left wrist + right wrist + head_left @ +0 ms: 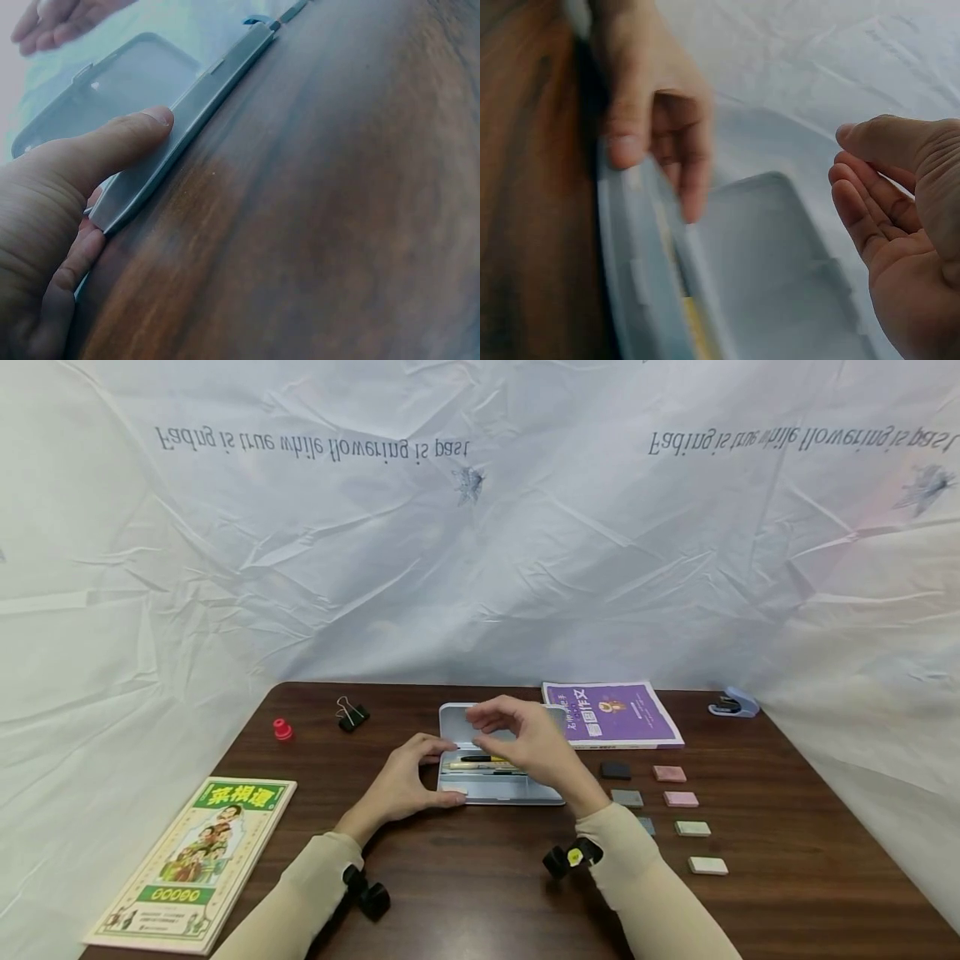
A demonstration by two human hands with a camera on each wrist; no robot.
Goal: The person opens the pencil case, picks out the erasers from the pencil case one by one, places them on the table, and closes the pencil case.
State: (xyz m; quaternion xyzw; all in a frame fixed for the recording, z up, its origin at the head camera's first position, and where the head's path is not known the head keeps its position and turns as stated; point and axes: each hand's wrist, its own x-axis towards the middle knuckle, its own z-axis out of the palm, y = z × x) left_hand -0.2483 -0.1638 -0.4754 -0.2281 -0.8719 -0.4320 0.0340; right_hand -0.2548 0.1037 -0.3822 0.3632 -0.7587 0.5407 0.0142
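A light grey pencil case (510, 790) lies with its lid (450, 723) raised at the back. Inside are several pens (480, 766), one of them black and yellow. My left hand (401, 783) holds the case by its left end, thumb on the front wall and fingers around the end, as the left wrist view shows on the case (199, 105). Above the case hovers my right hand (536, 745), its fingers loosely bent. In the right wrist view, nothing sits between the fingers of that hand (900, 225); it is apart from the lid (772, 247).
Several erasers (692, 828) stand in columns right of the case. A purple book (622, 714) lies behind it, and a blue stapler (735, 702) sits back right. To the left are a binder clip (353, 718), a red stamp-like piece (282, 729) and a green-and-cream book (198, 860).
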